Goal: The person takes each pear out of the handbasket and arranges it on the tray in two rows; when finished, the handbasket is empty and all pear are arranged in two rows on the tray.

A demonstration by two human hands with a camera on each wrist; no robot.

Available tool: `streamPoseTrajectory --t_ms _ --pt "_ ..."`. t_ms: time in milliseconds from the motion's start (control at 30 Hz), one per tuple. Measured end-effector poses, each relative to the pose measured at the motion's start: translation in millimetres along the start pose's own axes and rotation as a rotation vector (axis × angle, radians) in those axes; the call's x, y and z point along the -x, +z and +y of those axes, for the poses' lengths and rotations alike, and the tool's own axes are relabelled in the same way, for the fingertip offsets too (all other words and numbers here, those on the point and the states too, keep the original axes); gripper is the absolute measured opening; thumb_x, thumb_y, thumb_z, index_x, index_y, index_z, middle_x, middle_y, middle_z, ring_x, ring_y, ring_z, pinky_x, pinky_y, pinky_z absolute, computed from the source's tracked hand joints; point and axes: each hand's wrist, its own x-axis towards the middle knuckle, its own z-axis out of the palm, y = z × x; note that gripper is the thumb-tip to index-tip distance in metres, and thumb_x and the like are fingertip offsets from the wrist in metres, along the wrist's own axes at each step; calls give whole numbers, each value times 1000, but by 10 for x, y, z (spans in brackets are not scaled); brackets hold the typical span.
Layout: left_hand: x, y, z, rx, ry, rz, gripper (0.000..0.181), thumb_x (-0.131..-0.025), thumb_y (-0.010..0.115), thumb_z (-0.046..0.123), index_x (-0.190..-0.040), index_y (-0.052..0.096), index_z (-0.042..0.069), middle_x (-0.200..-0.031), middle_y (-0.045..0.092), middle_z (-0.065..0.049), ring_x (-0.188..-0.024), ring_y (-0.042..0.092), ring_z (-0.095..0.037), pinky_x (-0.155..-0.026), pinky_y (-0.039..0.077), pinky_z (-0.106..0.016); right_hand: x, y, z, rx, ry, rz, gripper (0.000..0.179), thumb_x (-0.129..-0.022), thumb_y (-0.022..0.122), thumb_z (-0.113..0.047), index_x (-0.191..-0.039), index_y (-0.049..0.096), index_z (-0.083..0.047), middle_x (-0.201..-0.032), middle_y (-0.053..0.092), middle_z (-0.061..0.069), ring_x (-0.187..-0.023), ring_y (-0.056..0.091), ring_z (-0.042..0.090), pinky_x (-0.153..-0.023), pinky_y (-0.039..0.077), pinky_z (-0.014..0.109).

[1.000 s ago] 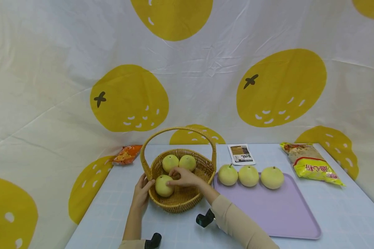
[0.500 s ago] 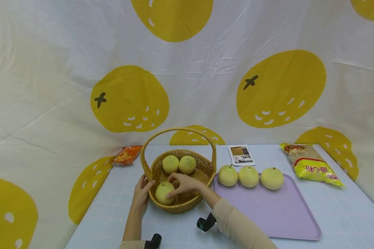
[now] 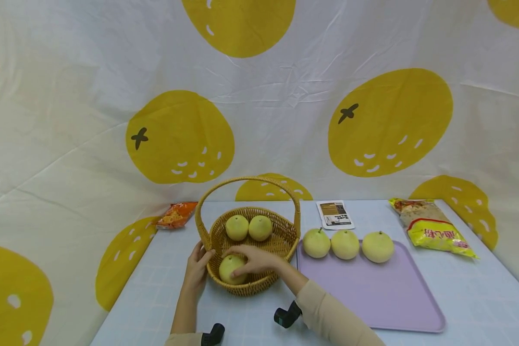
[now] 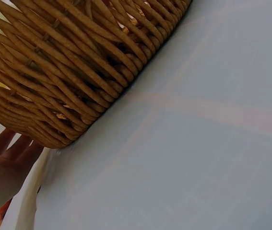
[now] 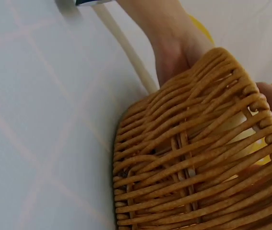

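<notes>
In the head view, a wicker basket [image 3: 253,288] with a tall arched handle stands on the table. My left hand [image 3: 194,270] grips its left side, thumb over the rim and fingers outside. Inside the basket, my right hand [image 3: 256,261] holds a pale yellow-green pear [image 3: 228,269] near the front wall, thumb and fingers around it. Two more pears, one [image 3: 237,228] beside the other [image 3: 260,228], sit at the back of the basket. The left wrist view has my left fingers [image 4: 20,151] against the basket's woven wall [image 4: 68,72]. The right wrist view mostly catches that wall [image 5: 198,163].
Right of the basket lies a purple tray [image 3: 372,298], with three pears [image 3: 345,245] along its far edge. Farther back are an orange snack bag [image 3: 176,215], a white-and-brown packet [image 3: 335,215] and a yellow food bag [image 3: 434,228]. A fruit-printed cloth [image 3: 285,120] hangs behind.
My right hand has shifted the held pear toward the front of the basket and slightly right. My left hand keeps its place on the rim; the other pears stay put.
</notes>
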Motion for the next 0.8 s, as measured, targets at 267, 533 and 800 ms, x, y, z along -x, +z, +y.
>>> streamPoseTrajectory --t_ms 267,533,800 --pt "10 12 4 12 14 -2 67 -93 52 7 -150 18 6 -148 29 -22 -130 35 -34 -86 47 -19 17 44 1 76 -72 32 46 -90 64 -23 -133 52 -10 -133 54 5 -121 48 15 -100 37 27" --pt "-6 9 1 -11 16 -2 68 -93 54 9 -150 17 5 -149 27 -23 -129 37 -33 -89 45 -21 51 50 22 93 -26 140 54 -85 70 -27 -132 53 -8 -129 56 6 -113 50 16 -93 41 27" --pt "-15 1 -10 -23 22 4 69 -92 56 9 -149 18 4 -148 28 -24 -127 40 -31 -88 47 -21 131 -16 38 76 -79 300 54 -82 73 -27 -129 55 -7 -125 59 7 -113 53 16 -93 44 29"
